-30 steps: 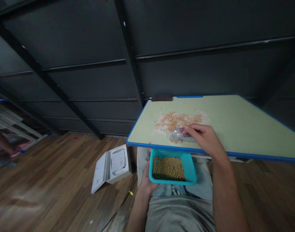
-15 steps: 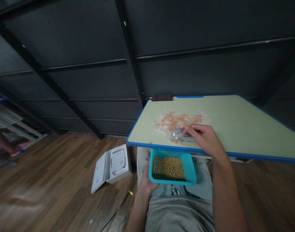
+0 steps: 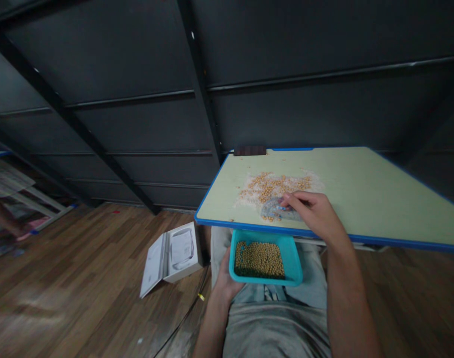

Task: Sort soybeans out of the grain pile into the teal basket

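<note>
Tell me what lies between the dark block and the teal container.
In the head view, scattered yellow beans and pale loose material lie between them, then the table's blue front edge.

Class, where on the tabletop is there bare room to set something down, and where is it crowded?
The tabletop is bare right of the beans and right hand, out to its blue edging. Crowded: the left part, with beans, whitish bits and clear plastic.

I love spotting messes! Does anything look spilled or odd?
Yes: beans and pale grains lie scattered across part of the table, outside the tub. Being loose, they look spilled, but might be there on purpose.
</note>
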Action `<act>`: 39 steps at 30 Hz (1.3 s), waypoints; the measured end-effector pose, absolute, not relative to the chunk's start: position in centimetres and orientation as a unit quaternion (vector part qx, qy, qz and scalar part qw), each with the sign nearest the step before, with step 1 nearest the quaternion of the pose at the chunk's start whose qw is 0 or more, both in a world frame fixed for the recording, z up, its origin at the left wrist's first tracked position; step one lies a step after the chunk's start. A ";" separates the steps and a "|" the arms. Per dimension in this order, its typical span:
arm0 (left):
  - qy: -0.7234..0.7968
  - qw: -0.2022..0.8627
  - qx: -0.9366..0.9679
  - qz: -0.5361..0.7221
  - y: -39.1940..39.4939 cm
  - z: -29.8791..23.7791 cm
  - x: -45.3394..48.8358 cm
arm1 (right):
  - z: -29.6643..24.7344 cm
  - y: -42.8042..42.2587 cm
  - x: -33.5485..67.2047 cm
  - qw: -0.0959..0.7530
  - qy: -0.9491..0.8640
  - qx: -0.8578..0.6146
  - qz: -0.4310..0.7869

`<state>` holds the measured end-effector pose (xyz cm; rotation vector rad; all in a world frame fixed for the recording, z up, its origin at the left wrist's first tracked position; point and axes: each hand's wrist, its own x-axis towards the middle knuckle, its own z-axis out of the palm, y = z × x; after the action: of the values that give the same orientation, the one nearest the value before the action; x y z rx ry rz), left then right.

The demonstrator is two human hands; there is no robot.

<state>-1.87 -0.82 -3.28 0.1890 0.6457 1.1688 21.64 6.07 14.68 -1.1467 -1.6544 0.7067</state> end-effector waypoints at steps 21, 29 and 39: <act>0.307 0.780 0.081 0.539 -1.0 -1.9 -1.6 | 14.3 6.4 21.8 0.471 -0.692 -0.466 0.287; 0.317 0.774 0.077 0.542 -1.0 -2.3 -1.4 | 14.1 6.5 21.8 0.471 -0.697 -0.456 0.291; 0.327 0.789 0.089 0.512 -1.0 -1.6 -1.5 | 14.2 6.4 21.7 0.465 -0.696 -0.462 0.293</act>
<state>-1.54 -1.00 -1.56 0.1924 0.7041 1.1025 21.72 6.41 14.23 -1.1334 -1.7093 0.7203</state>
